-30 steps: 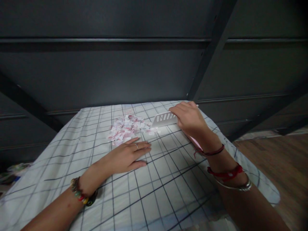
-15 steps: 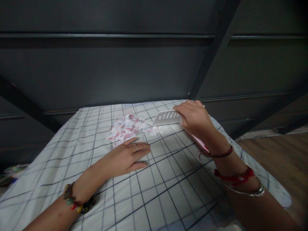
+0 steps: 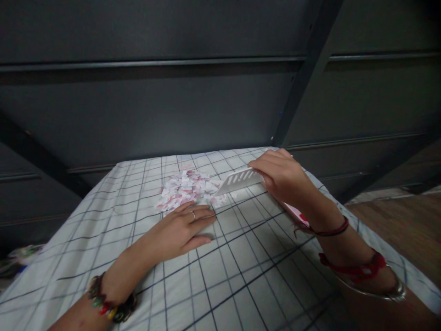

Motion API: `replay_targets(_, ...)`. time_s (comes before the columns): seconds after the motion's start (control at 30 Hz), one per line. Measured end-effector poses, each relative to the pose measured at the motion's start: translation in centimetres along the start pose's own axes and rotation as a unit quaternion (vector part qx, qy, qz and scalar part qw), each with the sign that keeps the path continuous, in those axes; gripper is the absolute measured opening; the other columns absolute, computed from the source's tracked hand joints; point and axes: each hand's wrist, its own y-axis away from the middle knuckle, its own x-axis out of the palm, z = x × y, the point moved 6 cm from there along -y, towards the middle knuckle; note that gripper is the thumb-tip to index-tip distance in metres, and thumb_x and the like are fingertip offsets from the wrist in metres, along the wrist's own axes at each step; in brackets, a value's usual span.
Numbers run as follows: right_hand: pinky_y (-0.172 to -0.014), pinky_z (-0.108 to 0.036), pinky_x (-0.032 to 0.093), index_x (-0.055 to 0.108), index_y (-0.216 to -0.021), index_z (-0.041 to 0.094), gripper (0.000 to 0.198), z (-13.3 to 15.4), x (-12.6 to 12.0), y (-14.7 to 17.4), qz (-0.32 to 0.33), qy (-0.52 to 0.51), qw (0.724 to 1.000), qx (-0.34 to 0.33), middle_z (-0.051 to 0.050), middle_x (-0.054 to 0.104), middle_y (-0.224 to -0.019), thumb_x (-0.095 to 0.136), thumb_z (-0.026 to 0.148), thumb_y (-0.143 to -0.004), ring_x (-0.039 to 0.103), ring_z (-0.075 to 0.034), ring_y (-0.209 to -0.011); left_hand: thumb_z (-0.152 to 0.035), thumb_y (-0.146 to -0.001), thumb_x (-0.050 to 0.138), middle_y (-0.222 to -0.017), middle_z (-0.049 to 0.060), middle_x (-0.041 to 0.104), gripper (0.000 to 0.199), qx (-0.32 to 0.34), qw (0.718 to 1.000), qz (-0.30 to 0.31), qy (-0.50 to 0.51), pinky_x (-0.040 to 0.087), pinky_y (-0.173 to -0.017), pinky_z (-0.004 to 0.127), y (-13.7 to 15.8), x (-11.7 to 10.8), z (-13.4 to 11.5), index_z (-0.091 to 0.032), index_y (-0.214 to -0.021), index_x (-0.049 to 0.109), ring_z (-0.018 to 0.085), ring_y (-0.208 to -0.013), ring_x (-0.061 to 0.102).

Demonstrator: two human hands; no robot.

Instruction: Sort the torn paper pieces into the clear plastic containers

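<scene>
A heap of torn white and pink paper scraps (image 3: pixel 188 186) lies on the checked cloth (image 3: pixel 237 248). My left hand (image 3: pixel 184 230) is open, palm down with fingers stretched, at the near edge of the heap. My right hand (image 3: pixel 280 174) grips a white slotted plastic piece (image 3: pixel 239 181) by its right end; its exact kind cannot be made out. The piece stands tilted on edge, and its left end meets the scraps on the heap's right side. Below my right wrist lies a flat pink object (image 3: pixel 294 212), mostly hidden by the forearm.
Behind the cloth-covered table rises a dark panelled wall (image 3: pixel 165 110) with metal bars. Wooden floor (image 3: pixel 392 220) shows beyond the right edge. A blurred bundle (image 3: pixel 25 253) sits low at the far left.
The whole view has shifted slightly, with the table lower in the picture. My right hand has tilted the white slotted piece a little; my left hand stays by the heap.
</scene>
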Motion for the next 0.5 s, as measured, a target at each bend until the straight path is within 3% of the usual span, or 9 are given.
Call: replay_targets(0.5, -0.063, -0.03, 0.032, 0.06, -0.076, 0.014, 0.024, -0.45, 0.04, 0.17, -0.014, 0.036, 0.999, 0.023, -0.004, 0.061, -0.067, 0.039, 0.003, -0.078, 0.05, -0.017, -0.066, -0.038, -0.093, 0.042, -0.127, 0.007, 0.054, 0.036, -0.025, 0.999, -0.027, 0.002, 0.034, -0.102, 0.042, 0.26, -0.26, 0.84, -0.019, -0.121, 0.053, 0.022, -0.122, 0.043)
